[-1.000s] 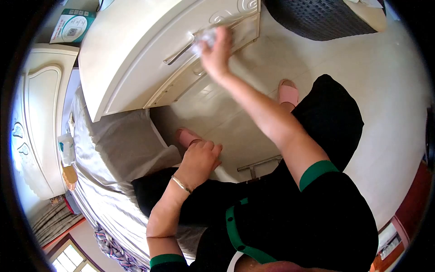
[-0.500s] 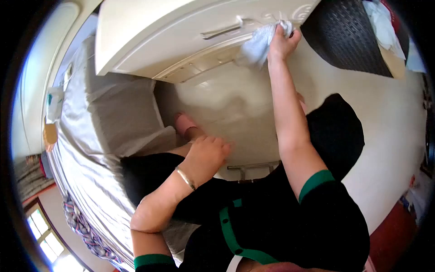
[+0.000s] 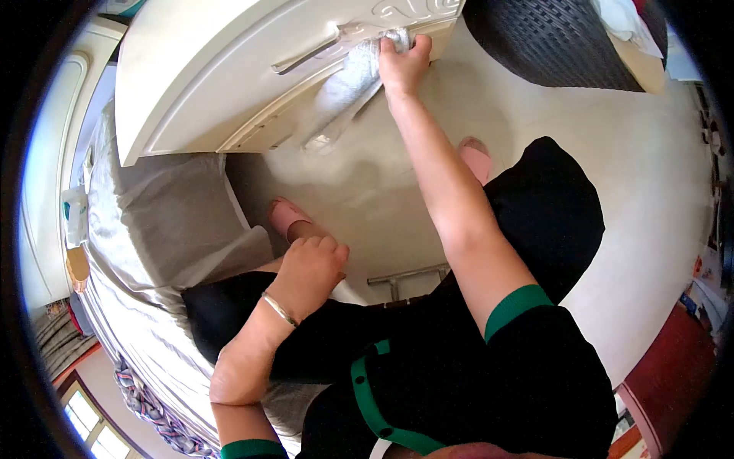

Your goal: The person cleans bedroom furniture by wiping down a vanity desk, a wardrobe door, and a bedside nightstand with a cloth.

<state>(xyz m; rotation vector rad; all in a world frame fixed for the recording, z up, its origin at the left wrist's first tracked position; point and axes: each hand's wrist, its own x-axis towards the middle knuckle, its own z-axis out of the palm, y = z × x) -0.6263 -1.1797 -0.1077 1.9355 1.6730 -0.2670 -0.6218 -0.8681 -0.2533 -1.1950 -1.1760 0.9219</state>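
Observation:
My right hand point(image 3: 405, 67) grips a pale grey-white cloth point(image 3: 353, 80), pinched between thumb and fingers. The cloth lies against the lower front of a cream cabinet point(image 3: 222, 84), just below a metal drawer handle point(image 3: 306, 52); its loose end hangs blurred down and to the left. Above my bent knee, my left hand point(image 3: 312, 269) is closed with its fingers curled under and nothing visible in it. A bracelet point(image 3: 280, 309) circles that wrist.
A black woven basket point(image 3: 543, 42) with white cloth inside stands right of the cabinet. On the left is a bed with a grey cover point(image 3: 172, 222). My feet, in pink slippers point(image 3: 475, 159), rest on the pale floor point(image 3: 367, 199). A metal bar point(image 3: 405, 276) shows beneath me.
The view has shifted, so the cabinet and basket sit further left. My right hand still holds the cloth, whose loose end has swung down. My left hand stays closed over the knee.

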